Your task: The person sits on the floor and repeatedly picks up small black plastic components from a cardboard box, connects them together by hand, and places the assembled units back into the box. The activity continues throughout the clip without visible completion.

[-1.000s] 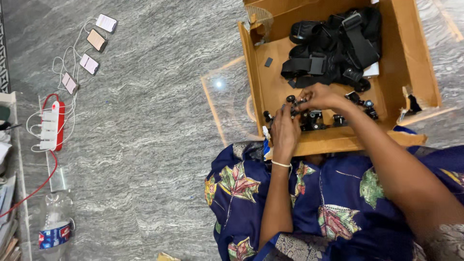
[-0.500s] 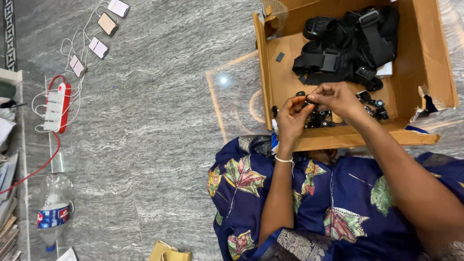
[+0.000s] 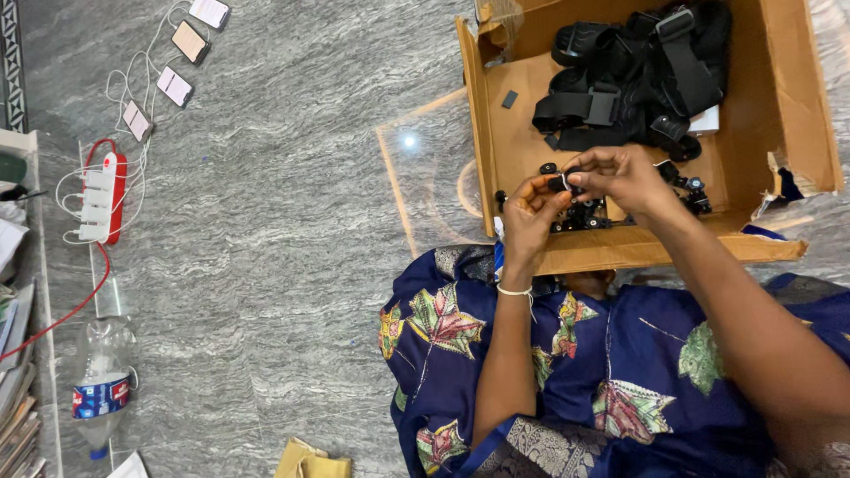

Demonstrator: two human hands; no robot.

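Blue cloth with a leaf pattern (image 3: 620,372) covers the person's lap at the near edge of the view, and both forearms reach out over it toward a cardboard box (image 3: 788,106) that stands on the grey stone floor (image 3: 283,248). The left hand (image 3: 529,217) wears a thin pale band at the wrist, and its fingers are pinched together at the tips on a small black part (image 3: 560,183). The right hand (image 3: 620,175) meets it from the other side, fingers curled and closed on the same small black part, so the two hands touch at the fingertips. The part hangs just above the near edge of the box floor, close to the box's near left corner.

Directly under the hands, a row of small black clamps (image 3: 584,215) lies along the near wall of the box, with more of them (image 3: 691,190) just beyond the right hand. Farther in, a heap of black straps (image 3: 637,80) fills the far right part of the box, and a little dark block (image 3: 510,99) lies alone near the left wall.

Out on the floor, well apart from the box, a clear plastic bottle (image 3: 102,376) lies at the near left. Beyond it sits a red and white power strip (image 3: 102,195), and its white cables run to four phones (image 3: 173,53) laid in a line toward the far left corner.
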